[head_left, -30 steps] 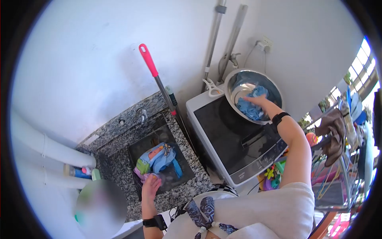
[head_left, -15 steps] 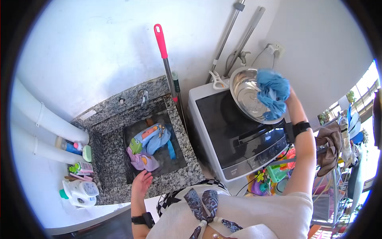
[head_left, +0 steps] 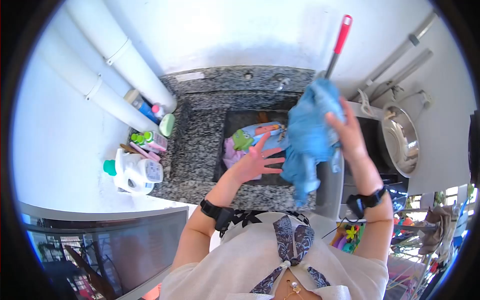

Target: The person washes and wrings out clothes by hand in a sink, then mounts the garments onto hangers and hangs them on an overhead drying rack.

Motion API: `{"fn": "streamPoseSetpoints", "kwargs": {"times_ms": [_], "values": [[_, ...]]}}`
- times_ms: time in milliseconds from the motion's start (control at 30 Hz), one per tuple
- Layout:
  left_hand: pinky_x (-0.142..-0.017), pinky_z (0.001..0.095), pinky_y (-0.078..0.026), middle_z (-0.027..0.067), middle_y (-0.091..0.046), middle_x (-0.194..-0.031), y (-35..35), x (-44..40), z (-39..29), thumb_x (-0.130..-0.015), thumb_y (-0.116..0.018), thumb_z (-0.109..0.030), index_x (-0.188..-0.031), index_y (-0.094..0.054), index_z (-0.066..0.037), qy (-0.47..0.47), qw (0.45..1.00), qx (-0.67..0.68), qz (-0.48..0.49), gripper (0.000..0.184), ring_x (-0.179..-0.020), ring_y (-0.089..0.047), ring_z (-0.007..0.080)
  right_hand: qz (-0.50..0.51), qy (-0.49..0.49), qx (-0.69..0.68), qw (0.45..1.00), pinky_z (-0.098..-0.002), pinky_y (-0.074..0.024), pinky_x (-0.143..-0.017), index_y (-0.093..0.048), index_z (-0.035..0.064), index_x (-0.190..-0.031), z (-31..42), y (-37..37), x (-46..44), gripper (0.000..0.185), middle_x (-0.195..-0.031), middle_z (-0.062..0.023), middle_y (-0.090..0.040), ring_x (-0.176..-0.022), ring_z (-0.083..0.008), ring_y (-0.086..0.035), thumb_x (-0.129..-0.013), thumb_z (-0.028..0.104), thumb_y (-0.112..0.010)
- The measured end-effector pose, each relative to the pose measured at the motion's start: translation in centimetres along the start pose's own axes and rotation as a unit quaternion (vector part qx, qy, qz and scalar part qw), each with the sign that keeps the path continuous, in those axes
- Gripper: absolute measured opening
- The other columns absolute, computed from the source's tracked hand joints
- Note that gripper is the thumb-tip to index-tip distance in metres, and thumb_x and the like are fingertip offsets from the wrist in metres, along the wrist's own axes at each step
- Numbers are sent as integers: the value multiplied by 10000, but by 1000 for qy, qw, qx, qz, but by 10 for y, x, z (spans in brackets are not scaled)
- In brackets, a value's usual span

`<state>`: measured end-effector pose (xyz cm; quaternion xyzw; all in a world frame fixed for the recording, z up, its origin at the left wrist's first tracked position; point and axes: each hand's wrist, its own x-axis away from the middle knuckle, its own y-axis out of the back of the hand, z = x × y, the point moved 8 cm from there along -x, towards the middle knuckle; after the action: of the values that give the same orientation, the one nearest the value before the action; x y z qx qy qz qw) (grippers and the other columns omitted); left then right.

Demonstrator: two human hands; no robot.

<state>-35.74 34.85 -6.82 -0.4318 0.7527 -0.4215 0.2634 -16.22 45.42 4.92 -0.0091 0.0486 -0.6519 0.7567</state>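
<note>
A bunched blue garment (head_left: 312, 135) hangs from my right hand (head_left: 350, 132), over the right side of the stone sink (head_left: 197, 130). The fingers of that hand are wrapped at its upper right part. My left hand (head_left: 257, 162) is spread open over the front of the basin, just left of the blue cloth and with nothing in it. Beneath and beyond it, a pink and light-blue printed garment (head_left: 245, 140) with a green cartoon figure lies in the dark basin. The blue cloth covers the basin's right part.
A steel bowl (head_left: 407, 142) rests on the black-topped washing machine (head_left: 370, 132) at right. Behind the cloth stands a red-handled pole (head_left: 343, 35). A white detergent jug (head_left: 132, 170) and several bottles line the left ledge. A faucet (head_left: 282, 82) is at the sink's back.
My right hand has carried the blue garment from the steel bowl leftward to the sink. My left hand has moved forward over the basin with fingers spread. The view has turned left.
</note>
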Motion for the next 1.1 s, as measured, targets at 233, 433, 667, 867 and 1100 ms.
{"fn": "streamPoseSetpoints", "kwargs": {"times_ms": [233, 433, 667, 867, 1100], "values": [[-513, 143, -433, 127, -577, -1021, 247, 80, -41, -826, -543, -20, -1202, -461, -1, -16, 952, 52, -300, 385, -761, -611, 130, 155, -117, 153, 969, -261, -428, -832, -624, 10, -1081, -162, -101, -60, 261, -980, -47, -634, -925, -112, -546, -885, 178, -584], [-527, 211, -457, 90, -634, -819, 238, 99, -105, -843, -567, -112, -893, -565, 2, -23, 861, -211, -463, 124, -709, -623, 133, 106, 58, 335, 934, -291, -446, -808, -642, 76, -1046, -149, -135, -80, 217, -970, -91, -644, -911, -183, -584, -887, 194, -552], [-625, 315, -515, 147, -652, -884, 244, 66, -105, -827, -634, -278, -1036, -566, 50, 115, 757, -490, -417, 395, -725, -652, 223, 28, -110, 459, 881, -411, -463, -785, -636, 100, -922, -230, -102, -109, 141, -1045, -122, -597, -932, -317, -585, -855, 184, -543], [-934, 503, -377, 222, -468, -1291, 278, -8, -94, -711, -694, -320, -1273, -485, -123, 72, 401, -863, -298, 632, -1190, -425, 429, 199, 71, 564, 799, -529, -301, -999, -411, 149, -1316, -331, -198, -97, 545, -1404, -154, -328, -1271, -346, -335, -831, 320, -590], [-1077, 588, -40, 143, -166, -1496, 406, -67, 7, -768, -605, -501, -1435, -234, -266, 280, 334, -882, -177, 799, -1357, -92, 444, 318, 44, 653, 686, -586, -76, -1076, -218, 178, -1434, -488, -191, -126, 774, -1500, -133, -133, -1389, -305, -80, -814, 506, -546]]}}
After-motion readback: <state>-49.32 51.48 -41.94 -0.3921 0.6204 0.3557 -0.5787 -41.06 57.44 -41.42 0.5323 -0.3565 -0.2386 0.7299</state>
